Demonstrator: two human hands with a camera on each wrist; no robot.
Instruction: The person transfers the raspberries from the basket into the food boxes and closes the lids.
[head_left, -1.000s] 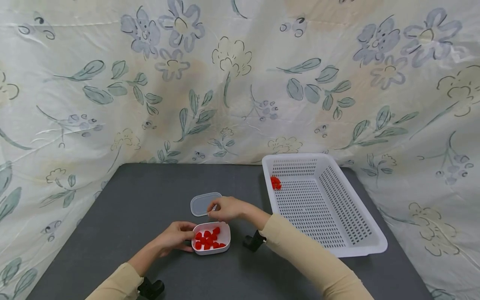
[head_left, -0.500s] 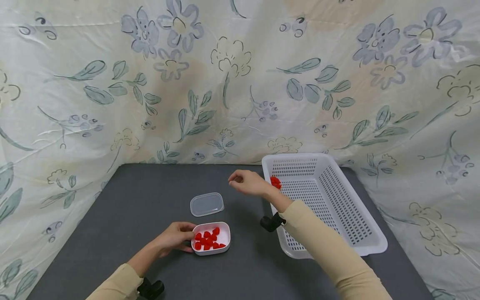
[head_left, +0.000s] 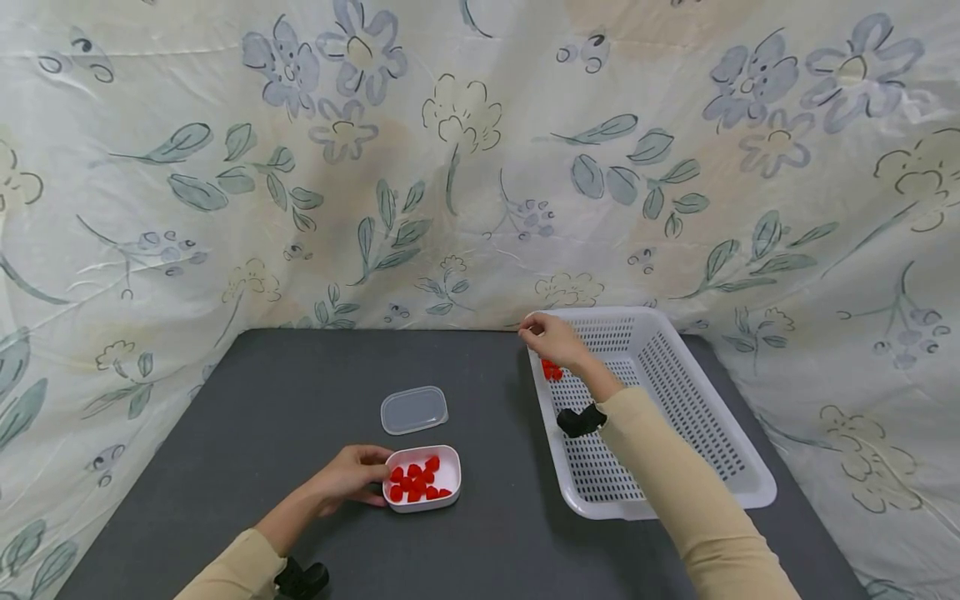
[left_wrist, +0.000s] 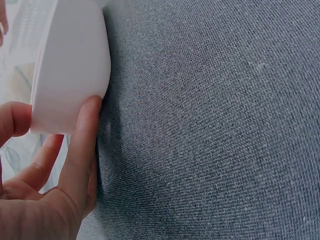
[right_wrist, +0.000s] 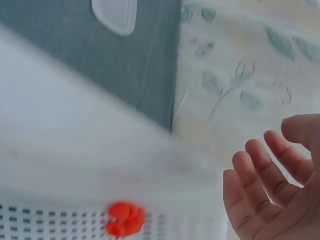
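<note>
My left hand grips the left side of a small white container holding several red pieces at the front of the grey table. In the left wrist view the thumb lies against the container's wall. My right hand hovers over the far left corner of a white slotted basket, its fingers loosely spread with nothing seen in them. A small heap of red pieces lies in the basket just below that hand.
The container's clear lid lies flat on the table behind the container. A flowered cloth hangs behind and at both sides of the table. The basket fills the right side of the table.
My right hand has moved from above the small container, right and away, to the basket's far left corner. The left hand and the container have stayed still.
</note>
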